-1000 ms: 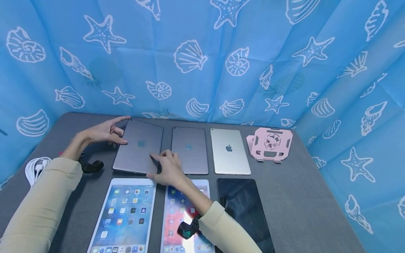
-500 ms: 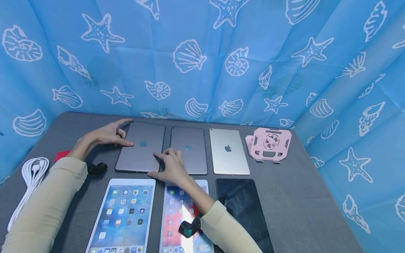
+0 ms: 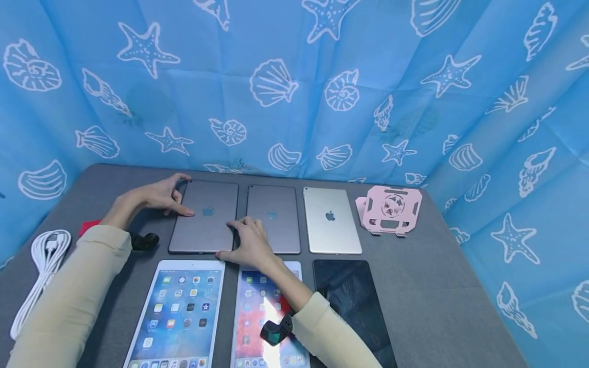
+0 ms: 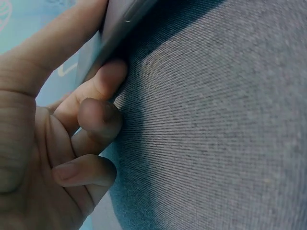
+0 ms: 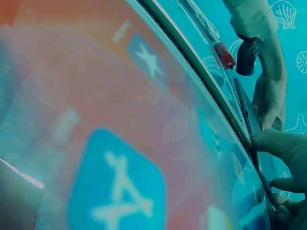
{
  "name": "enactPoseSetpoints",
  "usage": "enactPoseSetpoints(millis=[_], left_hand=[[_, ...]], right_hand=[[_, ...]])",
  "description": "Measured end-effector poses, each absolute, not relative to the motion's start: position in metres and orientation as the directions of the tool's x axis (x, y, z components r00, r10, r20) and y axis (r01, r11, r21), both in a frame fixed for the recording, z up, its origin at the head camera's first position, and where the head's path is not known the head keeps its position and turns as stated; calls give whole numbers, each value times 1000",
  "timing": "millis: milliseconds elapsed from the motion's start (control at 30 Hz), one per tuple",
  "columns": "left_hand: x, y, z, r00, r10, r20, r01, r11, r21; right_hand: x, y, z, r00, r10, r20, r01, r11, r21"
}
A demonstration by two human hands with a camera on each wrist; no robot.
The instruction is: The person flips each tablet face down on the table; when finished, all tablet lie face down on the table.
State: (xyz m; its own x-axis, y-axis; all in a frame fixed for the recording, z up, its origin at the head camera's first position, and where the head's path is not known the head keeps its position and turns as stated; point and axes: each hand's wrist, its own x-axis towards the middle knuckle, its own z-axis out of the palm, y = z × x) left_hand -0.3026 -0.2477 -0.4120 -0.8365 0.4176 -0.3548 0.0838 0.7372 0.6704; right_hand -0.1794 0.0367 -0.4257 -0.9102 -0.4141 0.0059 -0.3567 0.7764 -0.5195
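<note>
A dark grey tablet lies back side up at the left end of the far row. At its left edge, my left hand grips it, thumb over the back and a finger by the top corner. The left wrist view shows the other fingers of this left hand curled beside the tablet edge, close to the cloth. My right hand holds the same tablet by its lower right corner, with thumb at the bottom edge and fingers along the side. The right wrist view shows the tablet's port edge.
Beside it lie a second grey tablet and a silver tablet, then a pink stand. Nearer are a lit white tablet, another lit tablet under my right forearm, and a black-screened tablet. A white cable lies left.
The grey tablet has come down from a tilt to lie about flat and squarer with its row. Both hands have stayed at its edges, the right hand shifting slightly toward its lower right corner.
</note>
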Motion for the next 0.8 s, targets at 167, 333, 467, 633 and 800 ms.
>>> enactPoseSetpoints(millis=[167, 333, 467, 633, 800], left_hand=[[-305, -247, -415, -834, 409, -370, 71, 745, 663], [-306, -247, -416, -834, 396, -385, 60, 758, 650], [-306, -247, -416, -837, 396, -379, 58, 752, 657], [-305, -247, -418, -847, 384, -367, 54, 749, 660], [-306, -250, -423, -857, 385, -342, 62, 737, 673]], right_hand=[[-180, 38, -427, -907, -420, 4, -360, 773, -522], [-180, 39, -426, -902, -431, -1, -365, 764, -532], [-179, 40, -425, -905, -425, -6, -354, 762, -542], [-180, 41, -425, -907, -421, 1, -355, 765, -537], [-180, 40, -425, -906, -422, 1, -359, 769, -529]])
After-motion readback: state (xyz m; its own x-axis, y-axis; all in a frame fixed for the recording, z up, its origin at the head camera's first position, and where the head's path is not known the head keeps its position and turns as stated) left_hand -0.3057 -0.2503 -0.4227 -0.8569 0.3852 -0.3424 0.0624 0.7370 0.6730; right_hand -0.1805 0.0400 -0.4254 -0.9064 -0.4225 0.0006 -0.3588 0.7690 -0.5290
